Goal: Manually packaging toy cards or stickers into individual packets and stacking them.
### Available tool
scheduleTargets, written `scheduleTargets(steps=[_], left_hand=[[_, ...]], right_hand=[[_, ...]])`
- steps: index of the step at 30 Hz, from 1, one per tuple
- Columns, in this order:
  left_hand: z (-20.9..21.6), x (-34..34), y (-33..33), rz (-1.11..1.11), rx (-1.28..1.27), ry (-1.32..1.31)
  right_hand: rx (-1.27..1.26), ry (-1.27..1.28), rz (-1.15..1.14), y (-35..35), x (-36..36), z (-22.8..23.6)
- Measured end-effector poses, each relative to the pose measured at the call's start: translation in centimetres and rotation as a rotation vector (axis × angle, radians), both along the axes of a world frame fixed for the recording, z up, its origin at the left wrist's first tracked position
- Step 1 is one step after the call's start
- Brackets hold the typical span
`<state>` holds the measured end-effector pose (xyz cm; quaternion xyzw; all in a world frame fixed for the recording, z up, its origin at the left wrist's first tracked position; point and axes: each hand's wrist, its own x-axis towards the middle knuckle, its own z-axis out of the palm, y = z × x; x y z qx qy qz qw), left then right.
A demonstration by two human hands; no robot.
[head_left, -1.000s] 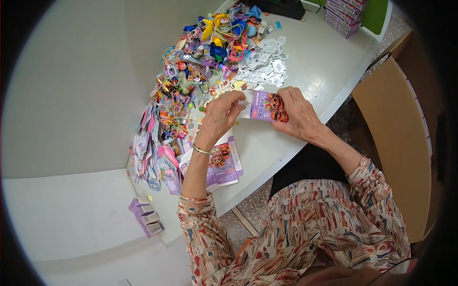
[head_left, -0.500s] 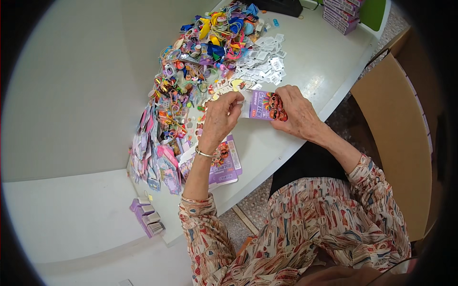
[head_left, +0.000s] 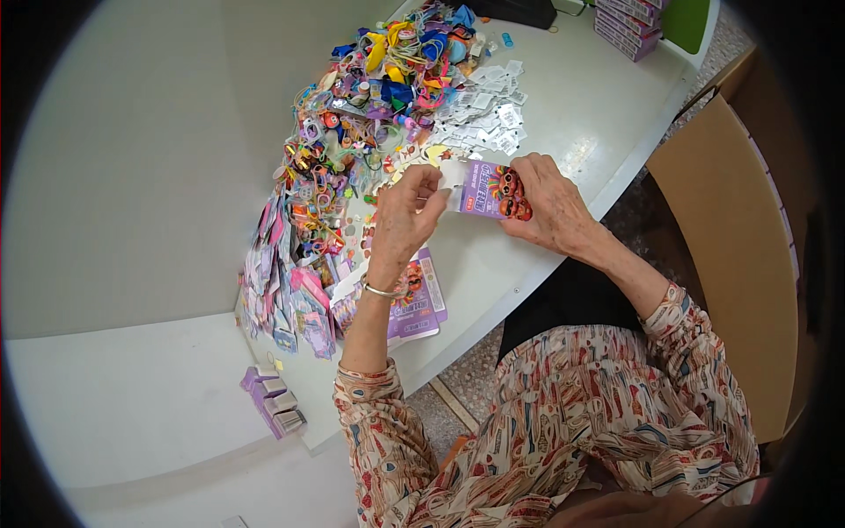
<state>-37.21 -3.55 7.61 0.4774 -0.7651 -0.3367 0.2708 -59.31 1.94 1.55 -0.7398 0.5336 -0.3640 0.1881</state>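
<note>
The small purple printed card was held up just above the tabletop, pinched between both hands: the right hand had its fingers closed around the card's illustrated end, while the left hand had thumb and forefinger nipped shut on the white tab at the other end. To my eye she was folding or fitting that tab, and it would go best with the right hand keeping the card flat and steady and the left working the tab in small pinches, so the thin board did not crease. Beyond the fingers lay a scatter of small white packets, and past those a heap of bright tangled trinkets. Below the left wrist, with its thin bracelet, lay more purple cards flat. What the left fingertips actually gripped was hidden behind the hand, and the heap was too jumbled to sort piece from piece.
</note>
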Motion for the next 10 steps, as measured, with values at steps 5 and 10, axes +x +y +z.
scheduleTargets(steps=[5, 10], left_hand=[[0.3, -0.8, 0.1, -0.098, -0.137, -0.234], [-0.8, -0.3, -0.5, -0.208, -0.284, -0.318]], right_hand=[[0.008, -0.004, 0.019, 0.1, -0.2, -0.3], [0.055, -0.016, 0.029, 0.2, -0.2, -0.2]])
